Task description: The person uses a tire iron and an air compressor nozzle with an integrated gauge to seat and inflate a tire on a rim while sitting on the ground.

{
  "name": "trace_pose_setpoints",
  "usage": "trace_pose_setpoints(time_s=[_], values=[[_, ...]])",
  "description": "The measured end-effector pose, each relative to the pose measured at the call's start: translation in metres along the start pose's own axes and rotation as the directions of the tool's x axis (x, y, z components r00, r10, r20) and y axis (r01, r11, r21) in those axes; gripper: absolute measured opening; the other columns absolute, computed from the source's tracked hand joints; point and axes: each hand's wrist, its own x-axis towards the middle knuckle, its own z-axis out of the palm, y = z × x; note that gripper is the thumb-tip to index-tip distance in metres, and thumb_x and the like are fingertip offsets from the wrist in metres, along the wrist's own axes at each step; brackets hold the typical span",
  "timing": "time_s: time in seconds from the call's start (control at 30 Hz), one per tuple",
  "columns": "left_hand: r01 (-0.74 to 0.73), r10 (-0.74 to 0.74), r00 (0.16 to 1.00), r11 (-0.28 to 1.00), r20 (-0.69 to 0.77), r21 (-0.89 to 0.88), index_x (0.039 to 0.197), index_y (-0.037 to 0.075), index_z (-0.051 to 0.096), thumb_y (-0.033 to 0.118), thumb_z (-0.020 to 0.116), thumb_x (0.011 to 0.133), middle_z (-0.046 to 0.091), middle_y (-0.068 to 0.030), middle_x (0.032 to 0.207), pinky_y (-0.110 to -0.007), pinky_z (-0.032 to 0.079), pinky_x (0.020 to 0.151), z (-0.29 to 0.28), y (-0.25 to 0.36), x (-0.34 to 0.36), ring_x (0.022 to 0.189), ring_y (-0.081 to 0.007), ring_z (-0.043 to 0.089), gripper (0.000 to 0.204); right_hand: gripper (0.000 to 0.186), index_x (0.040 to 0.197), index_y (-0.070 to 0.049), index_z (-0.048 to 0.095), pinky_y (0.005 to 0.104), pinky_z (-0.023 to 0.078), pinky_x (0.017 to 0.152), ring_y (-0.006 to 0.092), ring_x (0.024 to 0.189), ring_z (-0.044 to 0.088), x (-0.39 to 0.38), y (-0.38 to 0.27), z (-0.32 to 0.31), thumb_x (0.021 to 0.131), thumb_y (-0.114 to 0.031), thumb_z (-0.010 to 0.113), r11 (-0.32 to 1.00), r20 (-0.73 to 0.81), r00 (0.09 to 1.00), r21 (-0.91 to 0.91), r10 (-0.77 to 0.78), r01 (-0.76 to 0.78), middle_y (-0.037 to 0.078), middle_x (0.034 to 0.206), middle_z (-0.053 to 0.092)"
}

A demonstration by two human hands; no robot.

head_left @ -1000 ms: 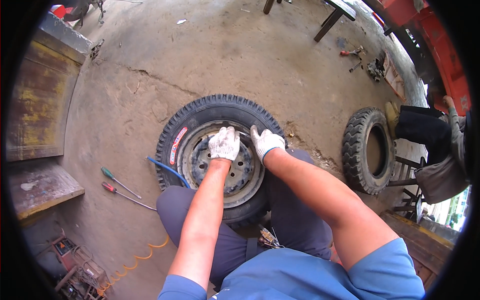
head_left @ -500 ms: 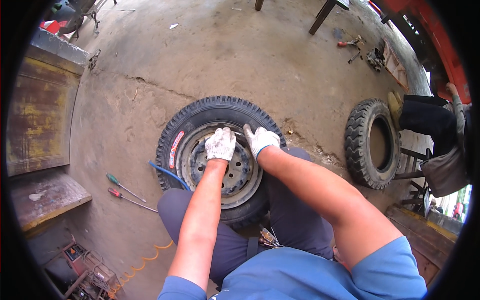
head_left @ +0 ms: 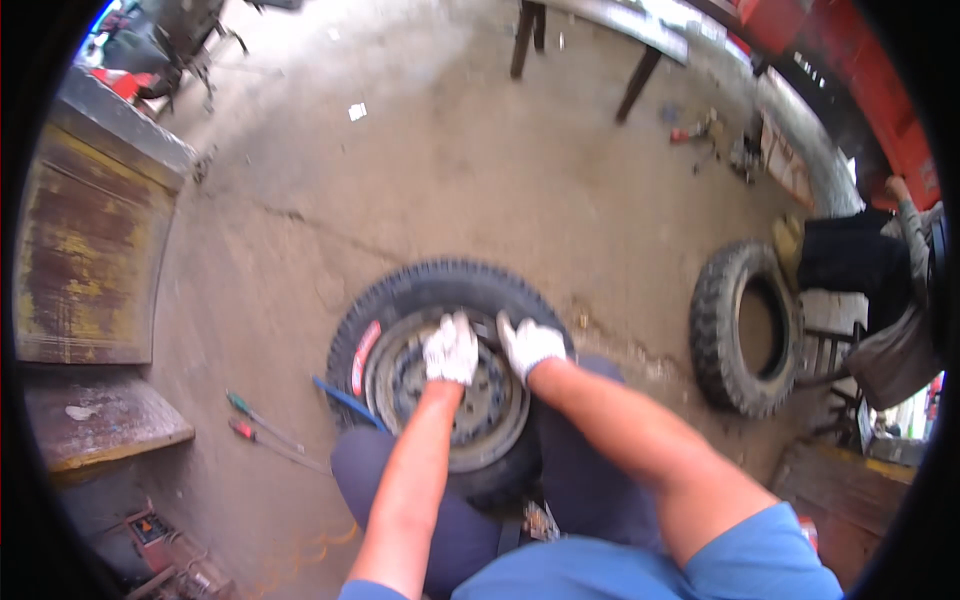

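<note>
Left hand [head_left: 452,350] over rim [head_left: 488,410], right hand [head_left: 530,346] at rim's upper edge; whether grasping, cannot tell. Floor [head_left: 430,170] stretches wide beyond tire [head_left: 405,300].

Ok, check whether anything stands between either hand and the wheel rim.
Nothing visible does. The gloved left hand and right hand are both at the far part of the wheel rim. The blue hose crosses the tyre's left side, clear of both. What lies beneath them is hidden.

Tyre [head_left: 432,293] matt rubber, rough tread; wheel rim [head_left: 497,440] dull metal; gloves [head_left: 455,352] cloth; cabinet [head_left: 95,255] worn wood.
</note>
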Motion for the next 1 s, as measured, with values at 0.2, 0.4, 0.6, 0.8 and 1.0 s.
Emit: trace_pose_setpoints(time_s=[0.2,0.4,0.6,0.8,1.0], values=[[0.018,-0.022,0.999,0.996,0.045,0.089,0.121,0.006,0.064,0.026,0.043,0.101,0.069,-0.0210,0.106,-0.055,0.057,0.067,-0.006,0.002,-0.003,0.083,-0.0366,0.074,0.036,0.057,0.164,-0.018,0.023,0.0524,0.055,0.096,0.0430,0.118,0.066,-0.019,-0.013,-0.021,0.108,-0.024,0.033,0.999,0.065,0.998,-0.053,0.001,0.002,0.029,0.135,0.060],[-0.052,0.054,0.998,0.992,-0.013,0.111,0.097,0.011,0.070,0.032,0.049,0.099,0.070,-0.0136,0.088,-0.053,0.056,0.063,-0.023,0.006,0.004,0.072,-0.0350,0.072,0.030,0.062,0.165,-0.018,0.021,0.0512,0.054,0.099,0.0426,0.120,0.065,-0.025,-0.013,-0.026,0.106,-0.022,0.039,0.993,0.066,0.998,-0.117,0.005,0.003,0.028,0.139,0.057],[-0.034,0.035,0.997,0.999,0.069,-0.018,0.120,0.010,0.064,0.028,0.046,0.100,0.065,-0.0209,0.115,-0.055,0.056,0.076,-0.031,0.005,-0.004,0.090,-0.0391,0.073,0.032,0.061,0.166,-0.018,0.016,0.0550,0.052,0.100,0.0415,0.131,0.059,-0.025,-0.012,-0.029,0.108,-0.021,0.035,0.994,0.138,0.990,-0.107,-0.003,0.018,0.028,0.150,0.050],[0.001,-0.013,0.983,0.998,0.181,0.069,0.108,0.009,0.069,0.029,0.044,0.101,0.071,-0.0173,0.103,-0.055,0.057,0.074,-0.046,0.010,0.004,0.088,-0.0385,0.074,0.033,0.067,0.165,-0.012,0.017,0.0522,0.052,0.101,0.0429,0.125,0.062,-0.024,-0.014,-0.026,0.105,-0.023,0.044,0.989,0.113,0.993,-0.142,-0.021,0.037,0.029,0.143,0.055],[-0.018,0.017,0.999,0.999,0.028,0.032,0.111,0.011,0.067,0.030,0.047,0.101,0.069,-0.0178,0.108,-0.053,0.057,0.077,-0.052,0.013,-0.002,0.088,-0.0374,0.073,0.029,0.075,0.165,-0.011,0.016,0.0510,0.052,0.102,0.0430,0.124,0.063,-0.021,-0.012,-0.027,0.101,-0.023,0.053,0.989,0.132,0.991,-0.145,0.007,0.012,0.029,0.141,0.056]])
